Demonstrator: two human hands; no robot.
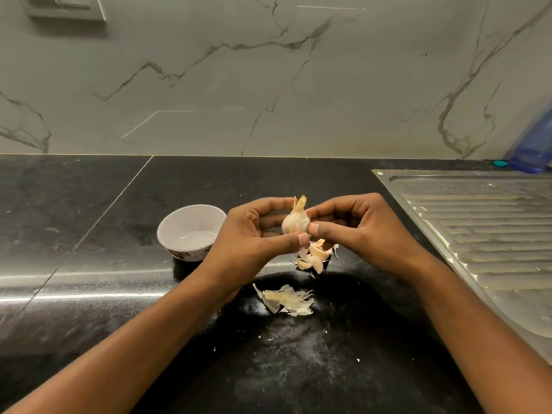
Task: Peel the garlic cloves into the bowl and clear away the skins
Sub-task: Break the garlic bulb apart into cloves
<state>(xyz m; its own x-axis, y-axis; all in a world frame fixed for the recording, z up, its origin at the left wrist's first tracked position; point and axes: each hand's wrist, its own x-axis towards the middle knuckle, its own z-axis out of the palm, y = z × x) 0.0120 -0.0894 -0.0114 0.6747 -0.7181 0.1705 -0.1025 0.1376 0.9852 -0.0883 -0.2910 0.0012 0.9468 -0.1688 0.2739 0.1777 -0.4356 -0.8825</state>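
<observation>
A grey-veined marble backsplash [268, 85] is rising behind a glossy black counter [89, 204], which is carrying everything in view. At the right, a ribbed steel drainboard [478, 234] is lying set into the counter, running toward the near edge. Both forearms are reaching in from the bottom and the two hands are meeting above the middle of the counter. The left hand [248, 234] and the right hand [361, 231] are each curling their fingers round a garlic bulb [294, 222], holding it up off the counter with its dry stem pointing upward; the two thumbs are pressing side by side against its lower front. To the left of the left hand, a small white bowl [179, 225] with a flowered outer wall is sitting upright on the counter. A blue plastic bottle [534, 144] is standing at the far right edge against the backsplash, and a wall socket [68, 4] is showing at the top left. A loose pile of papery garlic skins [286, 298] is lying on the counter nearer the person, between the forearms. Just beneath the hands, a few separated garlic cloves [315, 258] are resting together on the counter, apart from the bowl.
</observation>
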